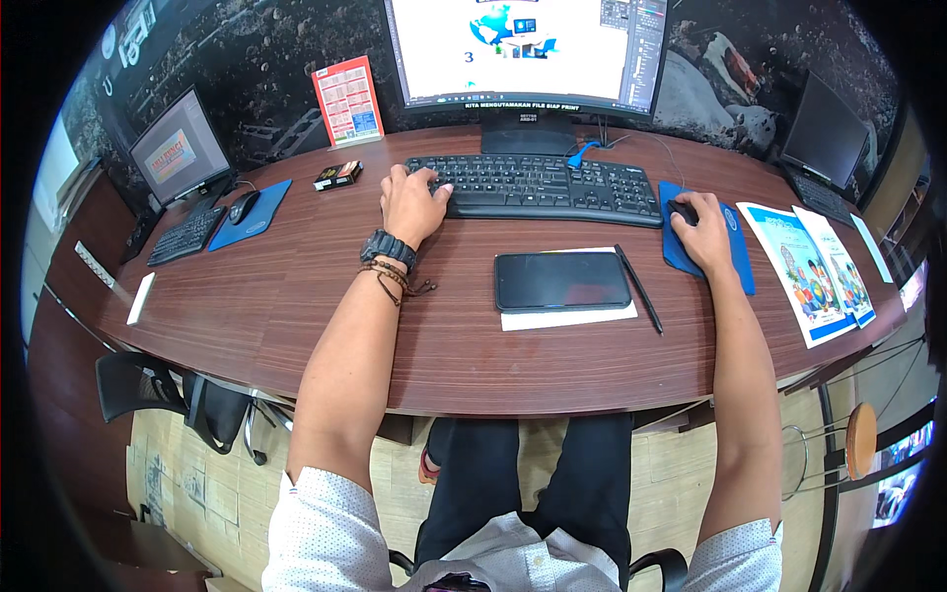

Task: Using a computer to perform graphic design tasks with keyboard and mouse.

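Note:
My left hand (pixel 412 209) rests at the left end of a black keyboard (pixel 533 185), its fingers spread over the keys. A dark watch and beaded bracelets circle that wrist. To the right of the keyboard, my right hand (pixel 706 237) is curled over a black computer mouse (pixel 681 211), which it partly hides. The mouse is on a blue mouse pad (pixel 740 266). Behind the keyboard stands a monitor (pixel 562 59) showing a design program with a globe and desk picture.
Between my forearms a black smartphone (pixel 562 282) lies on white paper (pixel 572 321), beside a black pen (pixel 639 288). Printed sheets (pixel 804 276) lie at the right. A small box (pixel 338 176) and red calendar (pixel 347 102) stand left of the monitor. Further computers (pixel 182 153) occupy both ends.

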Action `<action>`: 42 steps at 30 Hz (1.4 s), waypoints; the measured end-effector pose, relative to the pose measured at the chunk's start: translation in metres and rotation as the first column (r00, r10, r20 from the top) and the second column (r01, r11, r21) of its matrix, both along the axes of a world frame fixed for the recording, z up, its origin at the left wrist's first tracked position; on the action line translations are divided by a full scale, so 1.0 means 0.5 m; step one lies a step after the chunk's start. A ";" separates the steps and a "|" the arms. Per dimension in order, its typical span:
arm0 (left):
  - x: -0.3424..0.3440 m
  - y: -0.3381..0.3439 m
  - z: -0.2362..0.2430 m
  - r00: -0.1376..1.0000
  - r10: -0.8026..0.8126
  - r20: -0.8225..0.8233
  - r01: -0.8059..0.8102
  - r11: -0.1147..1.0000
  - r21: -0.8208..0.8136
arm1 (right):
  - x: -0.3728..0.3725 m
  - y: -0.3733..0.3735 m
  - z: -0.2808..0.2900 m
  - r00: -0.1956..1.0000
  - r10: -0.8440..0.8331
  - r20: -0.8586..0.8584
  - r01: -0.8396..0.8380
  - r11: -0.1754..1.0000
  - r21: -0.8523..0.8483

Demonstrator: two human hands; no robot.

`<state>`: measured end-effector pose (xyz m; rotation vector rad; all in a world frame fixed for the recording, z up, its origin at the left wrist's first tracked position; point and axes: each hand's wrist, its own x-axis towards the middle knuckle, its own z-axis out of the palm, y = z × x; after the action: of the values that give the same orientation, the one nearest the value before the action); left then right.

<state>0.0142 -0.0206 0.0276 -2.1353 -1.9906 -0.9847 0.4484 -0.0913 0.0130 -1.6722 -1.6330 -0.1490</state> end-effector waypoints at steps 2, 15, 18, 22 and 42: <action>0.003 -0.003 0.001 1.000 0.009 -0.006 -0.009 1.000 -0.011 | 0.000 -0.001 0.001 1.000 0.003 0.000 -0.003 1.000 0.002; 0.007 -0.010 0.006 0.998 0.059 -0.016 -0.061 0.992 -0.112 | 0.000 0.000 0.001 1.000 -0.005 0.009 0.005 1.000 -0.009; 0.005 -0.008 0.005 0.998 0.058 -0.020 -0.060 0.991 -0.120 | -0.001 0.001 0.000 1.000 -0.006 0.007 0.006 1.000 -0.006; 0.004 -0.008 0.004 0.998 0.054 -0.025 -0.057 0.991 -0.122 | -0.004 -0.001 0.002 1.000 -0.009 0.009 0.009 1.000 -0.002; -0.003 -0.002 -0.004 0.997 0.059 -0.041 -0.063 0.995 -0.079 | -0.013 -0.011 0.013 1.000 -0.023 -0.011 0.023 0.999 -0.030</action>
<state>0.0129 -0.0215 0.0253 -2.1016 -2.0982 -0.8623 0.4418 -0.0966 0.0193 -1.7118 -1.6155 -0.1275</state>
